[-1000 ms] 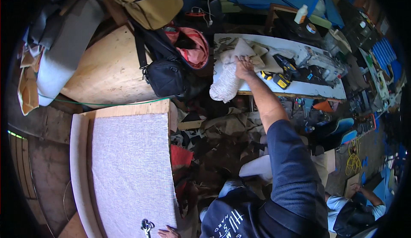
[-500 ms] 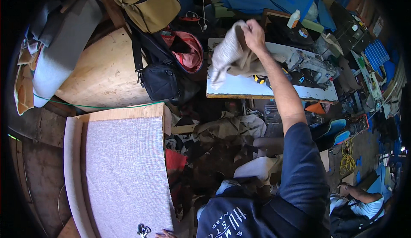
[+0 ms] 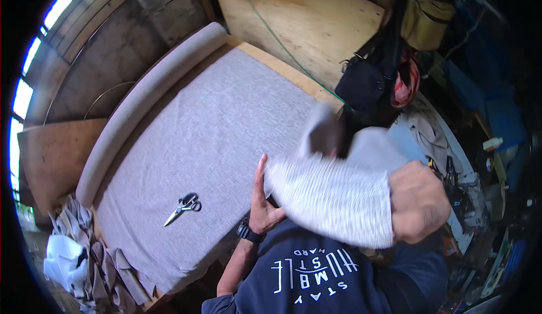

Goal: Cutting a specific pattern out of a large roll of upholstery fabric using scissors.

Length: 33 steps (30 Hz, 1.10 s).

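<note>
- Large pale grey woven fabric sheet (image 3: 209, 139): spread over a wooden-edged table, covering most of it.
- Long, thick grey fabric roll (image 3: 148, 97): lies along the table's far-left side, beside the sheet.
- White-topped work table (image 3: 402, 135): at right, cluttered, partly hidden by the held piece.
- Loose whitish, ribbed fabric piece (image 3: 339, 195): raised before the torso, over the sheet's right edge, folded and motion-blurred. Whether the greyer folds behind belong to it cannot be told.
- Heap of grey-brown fabric strips (image 3: 121, 274): at the table's lower-left corner.
- Black fabric shoulder bag (image 3: 361, 85): hangs beyond the table's far-right corner.
- Bare right hand (image 3: 419, 201): closed in a fist, gripping the ribbed piece's right end.
- Bare left hand (image 3: 263, 207): fingers upright, thumb spread, at the piece's left end; contact cannot be confirmed.
- Step, as judged: handling the loose piece between 2 hands. The next move appears to call for a left-hand hold and straightened folds.
- 1 pair of silver-bladed, black-handled scissors (image 3: 182, 208): lies on the sheet, an obstruction to anything laid there.
</note>
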Each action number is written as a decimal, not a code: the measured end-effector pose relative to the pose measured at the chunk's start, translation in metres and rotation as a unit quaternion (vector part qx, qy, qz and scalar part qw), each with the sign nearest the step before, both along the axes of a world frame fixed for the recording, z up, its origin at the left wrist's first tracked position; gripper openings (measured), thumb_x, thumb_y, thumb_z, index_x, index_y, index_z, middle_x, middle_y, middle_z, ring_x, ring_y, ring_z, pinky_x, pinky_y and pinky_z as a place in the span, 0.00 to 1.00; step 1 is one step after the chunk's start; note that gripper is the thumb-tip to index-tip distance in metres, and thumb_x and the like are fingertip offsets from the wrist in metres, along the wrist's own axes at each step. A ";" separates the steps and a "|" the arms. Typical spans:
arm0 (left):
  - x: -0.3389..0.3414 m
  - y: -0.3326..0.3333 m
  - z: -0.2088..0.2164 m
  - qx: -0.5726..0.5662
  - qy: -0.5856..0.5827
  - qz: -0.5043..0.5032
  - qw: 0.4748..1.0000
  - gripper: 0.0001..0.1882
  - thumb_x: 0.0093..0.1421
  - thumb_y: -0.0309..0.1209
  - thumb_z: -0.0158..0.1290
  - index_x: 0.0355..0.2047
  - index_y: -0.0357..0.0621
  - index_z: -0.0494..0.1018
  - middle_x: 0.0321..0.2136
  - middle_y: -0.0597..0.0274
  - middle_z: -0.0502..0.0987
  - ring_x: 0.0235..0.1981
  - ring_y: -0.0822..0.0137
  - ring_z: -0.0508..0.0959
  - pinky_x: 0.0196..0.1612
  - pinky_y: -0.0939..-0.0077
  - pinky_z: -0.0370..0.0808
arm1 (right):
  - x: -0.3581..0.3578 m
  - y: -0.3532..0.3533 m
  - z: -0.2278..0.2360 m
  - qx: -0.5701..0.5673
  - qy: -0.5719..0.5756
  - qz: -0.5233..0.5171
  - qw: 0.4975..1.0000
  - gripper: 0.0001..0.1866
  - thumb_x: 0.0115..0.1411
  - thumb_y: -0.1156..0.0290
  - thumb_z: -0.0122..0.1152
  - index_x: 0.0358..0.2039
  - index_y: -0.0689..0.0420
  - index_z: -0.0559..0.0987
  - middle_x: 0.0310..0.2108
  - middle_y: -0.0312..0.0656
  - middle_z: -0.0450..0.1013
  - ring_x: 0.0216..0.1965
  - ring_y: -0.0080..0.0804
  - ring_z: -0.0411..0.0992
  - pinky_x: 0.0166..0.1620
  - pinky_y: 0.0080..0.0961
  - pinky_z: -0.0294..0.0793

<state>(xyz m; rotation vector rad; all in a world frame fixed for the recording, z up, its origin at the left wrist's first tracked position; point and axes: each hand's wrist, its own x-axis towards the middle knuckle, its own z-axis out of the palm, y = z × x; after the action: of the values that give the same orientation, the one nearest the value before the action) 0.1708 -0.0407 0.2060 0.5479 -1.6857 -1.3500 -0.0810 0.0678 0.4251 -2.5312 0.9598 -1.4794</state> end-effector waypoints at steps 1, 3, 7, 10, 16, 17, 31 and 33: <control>0.005 -0.005 -0.001 0.072 0.033 0.010 0.997 0.59 0.46 0.43 0.72 0.70 0.38 0.47 0.69 0.45 0.52 0.70 0.54 0.54 0.70 0.57 0.51 | 0.014 -0.027 0.014 0.003 -0.037 0.164 0.986 0.03 0.51 0.75 0.60 0.23 0.58 0.76 0.15 0.38 0.67 0.13 0.28 0.66 0.16 0.25 0.60; 0.037 -0.010 0.003 0.199 0.018 -0.074 0.977 0.45 0.50 0.37 0.70 0.64 0.37 0.61 0.63 0.50 0.65 0.63 0.59 0.66 0.68 0.60 0.56 | 0.040 -0.056 0.035 -0.009 -0.046 0.260 0.964 0.06 0.49 0.77 0.58 0.17 0.58 0.75 0.10 0.33 0.59 0.08 0.22 0.58 0.11 0.22 0.51; 0.102 -0.026 -0.003 0.144 -0.067 0.053 0.986 0.19 0.52 0.21 0.62 0.46 0.37 0.78 0.40 0.61 0.82 0.44 0.69 0.79 0.51 0.73 0.73 | 0.054 -0.077 0.035 0.059 -0.052 0.136 0.988 0.05 0.53 0.75 0.62 0.31 0.58 0.83 0.18 0.39 0.72 0.15 0.32 0.69 0.19 0.29 0.67; 0.185 -0.088 0.007 -0.018 -0.184 0.185 0.965 0.20 0.48 0.18 0.59 0.44 0.36 0.78 0.36 0.63 0.82 0.41 0.74 0.78 0.46 0.76 0.75 | 0.068 -0.119 0.036 0.039 0.028 -0.136 0.990 0.08 0.58 0.71 0.61 0.35 0.60 0.81 0.26 0.41 0.76 0.28 0.34 0.75 0.35 0.30 0.73; 0.229 -0.215 0.087 -0.195 -0.096 0.515 0.829 0.14 0.60 0.25 0.56 0.47 0.38 0.75 0.44 0.50 0.78 0.46 0.58 0.78 0.52 0.65 0.71 | 0.038 -0.383 -0.063 0.271 -0.289 -0.056 0.917 0.13 0.67 0.62 0.55 0.46 0.57 0.77 0.29 0.31 0.73 0.27 0.18 0.70 0.34 0.20 0.73; 0.228 -0.209 0.086 -0.211 -0.083 0.533 0.815 0.15 0.61 0.26 0.56 0.49 0.38 0.74 0.46 0.49 0.77 0.49 0.57 0.76 0.56 0.63 0.69 | 0.028 -0.400 -0.087 0.356 -0.301 -0.109 0.878 0.13 0.68 0.61 0.55 0.44 0.57 0.76 0.28 0.33 0.73 0.27 0.21 0.71 0.34 0.24 0.75; 0.132 0.042 -0.201 0.227 -0.185 0.414 0.862 0.18 0.65 0.32 0.49 0.50 0.33 0.70 0.47 0.51 0.76 0.46 0.61 0.78 0.45 0.68 0.76 | 0.026 -0.276 -0.426 0.662 -0.327 -0.187 0.648 0.05 0.62 0.72 0.56 0.31 0.58 0.77 0.21 0.36 0.73 0.19 0.21 0.70 0.22 0.19 0.71; 0.106 0.037 -0.192 0.472 0.128 0.433 0.757 0.20 0.67 0.33 0.44 0.56 0.36 0.66 0.50 0.50 0.73 0.47 0.53 0.79 0.44 0.60 0.80 | 0.031 -0.282 -0.428 0.681 -0.340 -0.162 0.628 0.05 0.62 0.71 0.58 0.36 0.59 0.77 0.24 0.37 0.74 0.20 0.21 0.71 0.23 0.19 0.72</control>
<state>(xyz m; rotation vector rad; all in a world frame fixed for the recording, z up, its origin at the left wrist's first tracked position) 0.2766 -0.0035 0.0136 1.4176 -0.2502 -1.3474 -0.0500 -0.2138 -0.0030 -0.6534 1.4937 -0.8619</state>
